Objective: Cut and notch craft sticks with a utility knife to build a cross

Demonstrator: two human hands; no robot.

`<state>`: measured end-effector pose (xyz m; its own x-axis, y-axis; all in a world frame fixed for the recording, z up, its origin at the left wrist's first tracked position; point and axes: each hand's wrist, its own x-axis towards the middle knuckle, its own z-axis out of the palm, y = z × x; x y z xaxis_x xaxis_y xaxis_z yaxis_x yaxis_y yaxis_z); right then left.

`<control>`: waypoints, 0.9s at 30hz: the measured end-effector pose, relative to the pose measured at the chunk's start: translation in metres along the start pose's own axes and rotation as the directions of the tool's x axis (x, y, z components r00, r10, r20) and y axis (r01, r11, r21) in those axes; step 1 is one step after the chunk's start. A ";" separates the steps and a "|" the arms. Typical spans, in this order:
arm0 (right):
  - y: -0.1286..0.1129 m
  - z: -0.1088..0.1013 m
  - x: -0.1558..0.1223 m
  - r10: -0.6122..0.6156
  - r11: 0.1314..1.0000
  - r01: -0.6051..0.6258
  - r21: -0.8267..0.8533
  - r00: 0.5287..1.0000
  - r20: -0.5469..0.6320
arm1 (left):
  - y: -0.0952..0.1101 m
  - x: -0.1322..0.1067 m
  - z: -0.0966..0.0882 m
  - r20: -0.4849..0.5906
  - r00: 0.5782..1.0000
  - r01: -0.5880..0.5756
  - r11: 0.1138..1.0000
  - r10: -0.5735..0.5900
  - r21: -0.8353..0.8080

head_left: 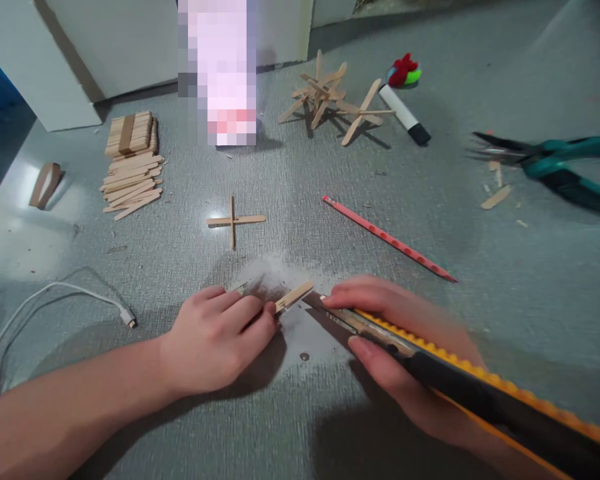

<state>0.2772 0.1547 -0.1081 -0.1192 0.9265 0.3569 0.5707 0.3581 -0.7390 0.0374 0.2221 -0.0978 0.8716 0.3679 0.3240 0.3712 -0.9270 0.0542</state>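
My left hand (220,337) is closed around a wooden craft stick (296,294), whose rounded end sticks out toward the right and carries dark pencil-like marks. In my right hand (405,353) is a yellow and black utility knife (460,377). Its blade points left, close to the stick's free end; whether it touches the wood I cannot tell. Pale dust lies on the surface around both hands. Just beyond them rests a cross of two craft sticks (233,221). A red pencil (390,238) lies slantwise past the knife.
Bundled craft sticks (130,133) and loose sticks (133,183) lie at the left, near a paper band (46,185) and a white cable (55,285). Farther back stand joined stick pieces (320,97) beside a white marker (405,115). Pliers (545,157) lie right.
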 end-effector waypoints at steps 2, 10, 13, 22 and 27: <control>0.001 0.000 -0.001 0.003 1.000 -0.003 -0.004 1.000 0.011 | 0.001 0.001 -0.001 0.004 1.000 -0.010 1.000 0.010 0.004; 0.001 -0.004 -0.007 0.051 0.999 -0.051 0.005 0.998 0.044 | 0.002 -0.001 -0.004 0.001 0.999 -0.033 0.999 0.033 -0.042; 0.002 -0.003 -0.009 0.024 0.999 -0.025 0.028 0.999 0.034 | 0.003 -0.003 -0.003 0.010 1.000 -0.018 0.996 0.019 -0.083; 0.005 -0.002 -0.010 -0.016 0.999 0.018 -0.034 0.998 0.064 | 0.008 0.000 0.000 0.054 0.998 0.019 0.996 -0.014 -0.089; 0.001 0.000 -0.007 -0.032 0.999 0.029 0.023 0.992 0.123 | 0.012 0.006 -0.011 0.047 0.997 -0.061 0.995 0.065 -0.073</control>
<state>0.2786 0.1491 -0.1112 -0.2359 0.9218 0.3075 0.5480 0.3875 -0.7413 0.0438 0.2123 -0.0847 0.9078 0.3101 0.2824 0.2928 -0.9506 0.1028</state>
